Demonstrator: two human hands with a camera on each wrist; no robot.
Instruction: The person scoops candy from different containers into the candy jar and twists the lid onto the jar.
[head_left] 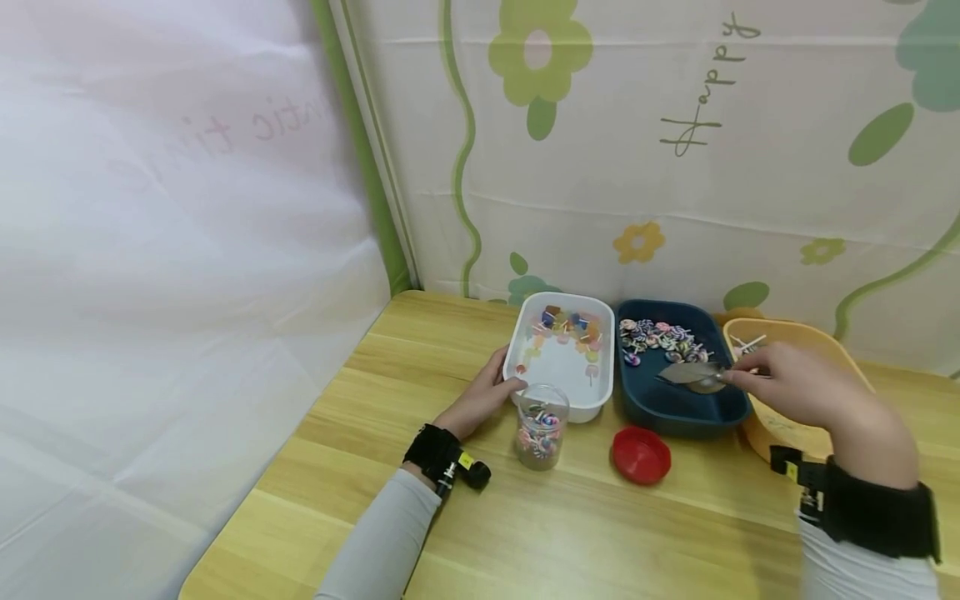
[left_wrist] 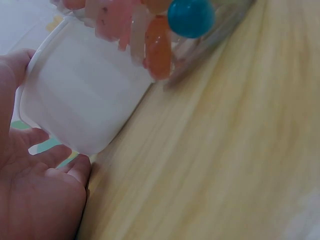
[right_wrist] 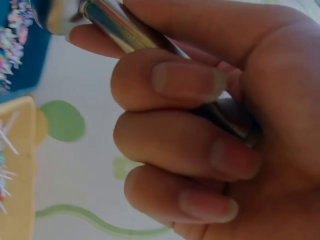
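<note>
My right hand [head_left: 802, 387] grips the handle of a shiny metal scoop [head_left: 686, 373], its fingers curled round it in the right wrist view. The scoop's head is over the dark blue bin [head_left: 678, 422], close to a pile of small swirl-patterned lollipop pieces [head_left: 663, 339]. At the left, my left hand [head_left: 483, 393] holds the white bin [head_left: 558, 375] by its near left corner, thumb on the rim and fingers along the outer wall. Fruit-coloured lollipop pieces [head_left: 577, 325] lie in that bin. A clear jar [head_left: 540, 457], partly filled with swirl pieces, stands in front of it.
A red lid [head_left: 641, 456] lies on the wooden table [head_left: 480, 542] right of the jar. The yellow bin [head_left: 780, 429], with white-sticked pieces inside, stands beside the blue bin, partly hidden by my right hand. A printed curtain [head_left: 585, 192] hangs behind the bins.
</note>
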